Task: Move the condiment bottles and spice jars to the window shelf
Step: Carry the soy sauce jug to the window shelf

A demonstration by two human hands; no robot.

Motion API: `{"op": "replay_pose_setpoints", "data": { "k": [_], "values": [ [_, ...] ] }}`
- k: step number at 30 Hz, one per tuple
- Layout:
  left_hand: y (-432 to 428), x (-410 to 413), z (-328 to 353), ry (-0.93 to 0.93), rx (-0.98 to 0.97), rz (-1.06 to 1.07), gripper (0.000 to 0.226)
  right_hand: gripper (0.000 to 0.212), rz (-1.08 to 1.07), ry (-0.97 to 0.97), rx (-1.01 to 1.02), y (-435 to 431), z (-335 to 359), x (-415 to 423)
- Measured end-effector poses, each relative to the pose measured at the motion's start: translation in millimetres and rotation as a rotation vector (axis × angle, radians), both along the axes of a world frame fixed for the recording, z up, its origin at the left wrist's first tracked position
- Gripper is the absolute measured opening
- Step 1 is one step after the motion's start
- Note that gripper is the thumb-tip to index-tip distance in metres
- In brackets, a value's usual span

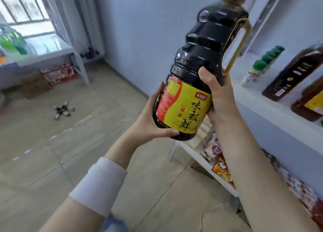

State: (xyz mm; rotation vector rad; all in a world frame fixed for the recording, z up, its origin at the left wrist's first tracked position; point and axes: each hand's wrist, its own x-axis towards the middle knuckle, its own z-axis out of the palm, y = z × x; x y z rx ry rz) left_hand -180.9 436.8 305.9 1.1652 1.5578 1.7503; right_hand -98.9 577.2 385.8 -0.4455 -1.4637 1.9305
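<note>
A large dark soy sauce bottle (206,56) with a yellow and red label, gold handle and gold cap is held up in front of me, tilted to the right. My left hand (150,121) cups its base from the left. My right hand (216,90) grips its right side below the handle. On the white rack shelf (272,112) at the right stand a spice jar with a green cap (262,65) and two brown bottles (295,72) (311,102). The window shelf (47,51) is far left, with green bottles (14,42) on it.
A red and white cardboard box (57,73) sits on the floor under the window shelf. A small dark object (63,110) lies on the tiled floor. Food packets (222,167) fill the lower rack shelf. Curtains (76,18) hang beside the window.
</note>
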Motion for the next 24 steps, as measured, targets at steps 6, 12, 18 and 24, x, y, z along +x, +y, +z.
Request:
{"op": "replay_pose_setpoints", "data": {
  "k": [6, 12, 18, 24],
  "values": [
    [-107, -95, 2, -0.025, 0.035, 0.194, 0.117, 0.101, 0.238, 0.016, 0.047, -92, 2, -122],
    [-201, -179, -3, -0.085, 0.044, 0.357, 0.117, 0.115, 0.365, -0.094, 0.093, -177, 0, -243],
    [-260, -262, -15, -0.13, 0.018, 0.502, 0.116, 0.099, 0.506, -0.156, 0.105, -240, -6, -349],
    [-272, -357, -34, -0.141, 0.011, 0.606, 0.124, 0.078, 0.599, -0.196, 0.098, -252, -18, -460]
  ]
}}
